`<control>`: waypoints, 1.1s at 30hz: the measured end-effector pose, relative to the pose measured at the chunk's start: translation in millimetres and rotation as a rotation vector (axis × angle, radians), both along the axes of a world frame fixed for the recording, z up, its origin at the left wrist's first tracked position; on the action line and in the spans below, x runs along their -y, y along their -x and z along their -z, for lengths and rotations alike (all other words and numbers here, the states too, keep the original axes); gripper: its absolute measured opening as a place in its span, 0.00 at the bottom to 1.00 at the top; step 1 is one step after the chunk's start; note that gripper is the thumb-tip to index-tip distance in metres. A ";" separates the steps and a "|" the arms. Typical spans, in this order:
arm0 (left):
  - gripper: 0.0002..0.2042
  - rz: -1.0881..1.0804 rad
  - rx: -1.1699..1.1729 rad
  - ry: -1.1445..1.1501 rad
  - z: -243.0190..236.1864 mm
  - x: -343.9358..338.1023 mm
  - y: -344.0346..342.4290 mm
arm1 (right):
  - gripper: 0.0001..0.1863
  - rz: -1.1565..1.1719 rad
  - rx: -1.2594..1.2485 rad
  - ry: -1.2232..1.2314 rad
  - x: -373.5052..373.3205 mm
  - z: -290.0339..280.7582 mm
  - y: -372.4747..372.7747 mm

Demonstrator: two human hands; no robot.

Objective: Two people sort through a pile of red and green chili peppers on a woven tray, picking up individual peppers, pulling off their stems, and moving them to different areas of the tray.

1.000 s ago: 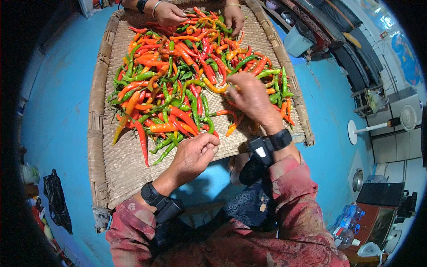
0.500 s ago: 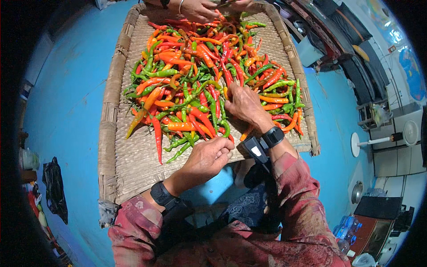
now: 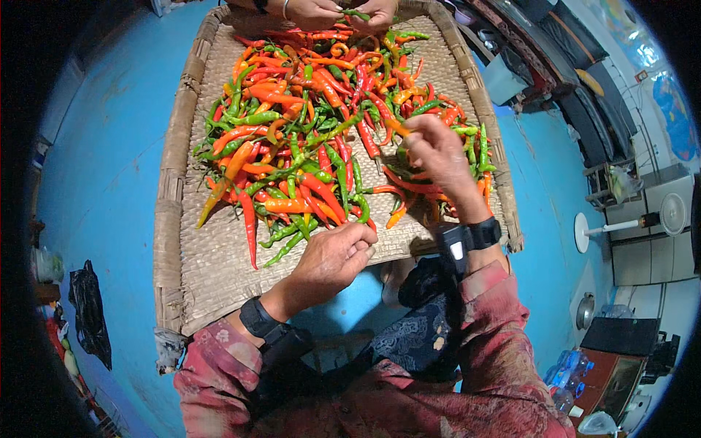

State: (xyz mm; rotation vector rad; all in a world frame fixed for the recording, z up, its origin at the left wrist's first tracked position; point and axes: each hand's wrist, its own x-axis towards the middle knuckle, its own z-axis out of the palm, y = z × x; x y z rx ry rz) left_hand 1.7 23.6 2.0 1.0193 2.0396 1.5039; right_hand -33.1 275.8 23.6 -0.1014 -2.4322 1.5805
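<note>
Red, orange and green chili peppers (image 3: pixel 277 153) lie heaped on a shallow woven tray (image 3: pixel 212 277). My right hand (image 3: pixel 442 157) is raised over the right part of the heap. Its fingers are closed on the end of a red-orange chili pepper (image 3: pixel 387 111), which points up and left. At the tray's near edge my left hand (image 3: pixel 332 255) is closed, thumb against curled fingers. A red pepper tip shows just beside those fingers; whether they grip anything is hidden. Both wrists wear black bands with small devices.
Across the tray, another person's hands (image 3: pixel 314 13) hold a green chili pepper (image 3: pixel 356 14). A black plastic bag (image 3: pixel 91 314) is on the left over the blue floor (image 3: pixel 117 182). A white fan-like stand (image 3: pixel 613 230) and plastic bottles (image 3: pixel 569 376) are at the right.
My right hand has lifted from the heap and moved right with a red-orange chili pepper. The left hand has barely shifted. The other person's hands now hold up a green chili pepper.
</note>
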 end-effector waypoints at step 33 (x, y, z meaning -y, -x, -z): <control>0.06 0.003 -0.009 0.002 0.5 2.1 0.5 | 0.09 0.128 -0.126 -0.742 24.2 30.2 21.8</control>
